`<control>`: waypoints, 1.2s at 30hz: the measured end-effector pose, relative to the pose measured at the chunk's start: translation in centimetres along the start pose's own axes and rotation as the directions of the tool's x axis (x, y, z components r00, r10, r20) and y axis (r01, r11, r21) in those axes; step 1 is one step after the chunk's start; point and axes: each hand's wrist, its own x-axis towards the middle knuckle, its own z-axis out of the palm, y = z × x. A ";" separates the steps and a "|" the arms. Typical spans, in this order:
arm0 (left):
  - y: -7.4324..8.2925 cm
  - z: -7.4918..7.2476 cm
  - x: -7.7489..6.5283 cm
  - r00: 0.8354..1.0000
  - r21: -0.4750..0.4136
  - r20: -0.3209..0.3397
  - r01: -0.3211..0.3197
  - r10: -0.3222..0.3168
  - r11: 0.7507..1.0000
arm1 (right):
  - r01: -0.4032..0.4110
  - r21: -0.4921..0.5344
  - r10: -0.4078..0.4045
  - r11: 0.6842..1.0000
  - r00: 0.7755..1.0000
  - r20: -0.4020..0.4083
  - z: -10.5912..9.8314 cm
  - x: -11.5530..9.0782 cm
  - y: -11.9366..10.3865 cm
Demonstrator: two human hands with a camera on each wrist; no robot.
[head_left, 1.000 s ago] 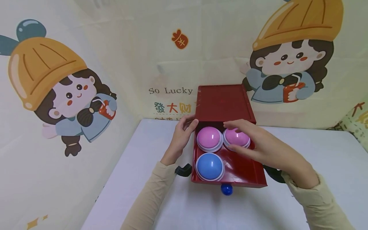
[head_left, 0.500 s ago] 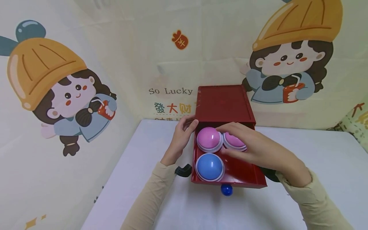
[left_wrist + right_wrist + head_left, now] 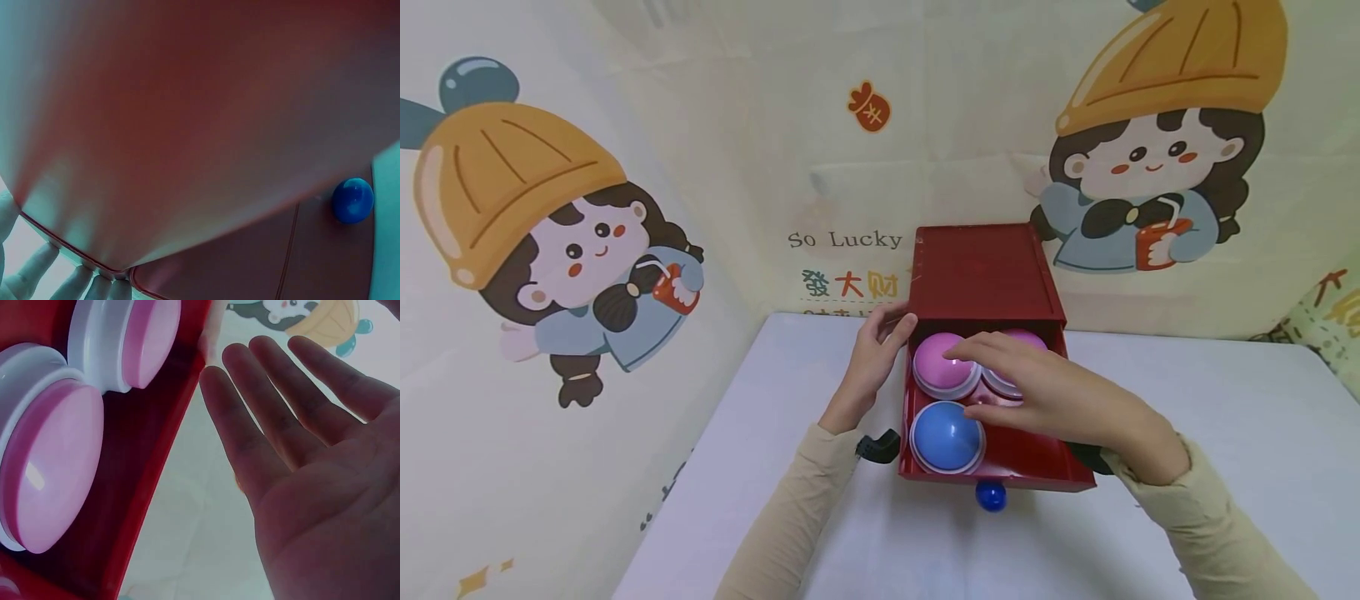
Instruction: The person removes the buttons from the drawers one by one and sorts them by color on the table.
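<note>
Cream backdrop cloth [image 3: 970, 125] printed with large cartoon figures [image 3: 591, 250] fills the upper frame, above a pale worktop [image 3: 1210, 433]. Right of centre stands a red box [image 3: 981, 271], its red drawer [image 3: 1026, 458] out towards the bottom of the frame, with a blue knob [image 3: 992, 496] on the front. At the drawer's rear, a left pink dome [image 3: 935, 354] and a right pink dome [image 3: 1028, 338] sit side by side; a blue dome [image 3: 946, 437] sits front left. All three have white rims. The left-hand grip [image 3: 871, 350] touches the box's left side, fingers extended. The right-hand grip [image 3: 1060, 392] hangs over the domes, thumb and fingers apart, holding nothing (whether a fingertip brushes a dome, I cannot tell). The step in hand looks like a reach across the domes, the box kept steady; gripping one would call for lowering thumb and fingers round its rim, then closing them
</note>
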 end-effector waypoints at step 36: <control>2.7 0.1 -1.1 1.000 0.020 0.021 -0.011 0.011 1.000 | 0.082 -0.052 -0.071 0.995 0.978 0.194 2.8 0.9 0.1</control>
